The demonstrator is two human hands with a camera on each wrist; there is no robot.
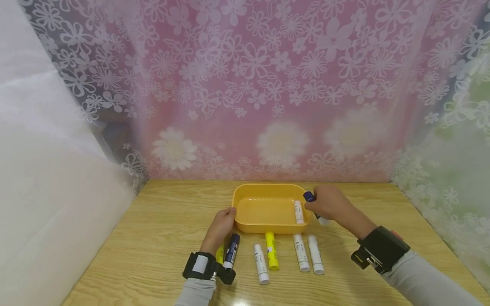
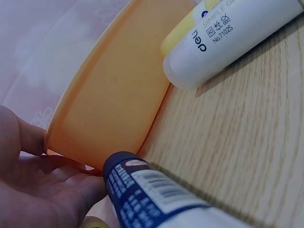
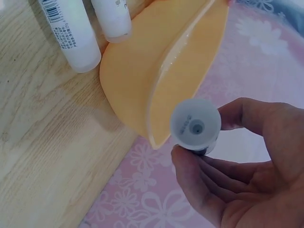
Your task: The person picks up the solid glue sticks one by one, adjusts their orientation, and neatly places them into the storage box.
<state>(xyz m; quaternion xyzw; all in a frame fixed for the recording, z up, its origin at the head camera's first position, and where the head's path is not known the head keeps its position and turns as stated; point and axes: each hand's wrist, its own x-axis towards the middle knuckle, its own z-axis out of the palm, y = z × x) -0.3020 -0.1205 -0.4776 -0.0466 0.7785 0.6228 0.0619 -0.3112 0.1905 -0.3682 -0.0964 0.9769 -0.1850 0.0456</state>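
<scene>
A yellow plastic tray (image 1: pixel 264 228) stands on the table with one white glue stick (image 1: pixel 298 212) inside, at its right end. My left hand (image 1: pixel 218 229) grips the tray's left rim, thumb on the edge and fingers against the outside. By the right rim, my right hand (image 1: pixel 332 204) pinches a dark blue glue stick (image 1: pixel 309 196). Its white round end (image 3: pixel 195 124) faces the right wrist camera. Near my left wrist lie another dark blue glue stick (image 1: pixel 232 250) and a partly hidden yellow one (image 1: pixel 220 254).
In front of the tray lie a white glue stick (image 1: pixel 261 263), a yellow glue stick (image 1: pixel 272 250) and two more white ones, the nearer-to-middle stick (image 1: pixel 301 253) and the rightmost stick (image 1: pixel 315 255). A flowered pink curtain (image 1: pixel 229 106) hangs behind the wooden table (image 1: pixel 153 255).
</scene>
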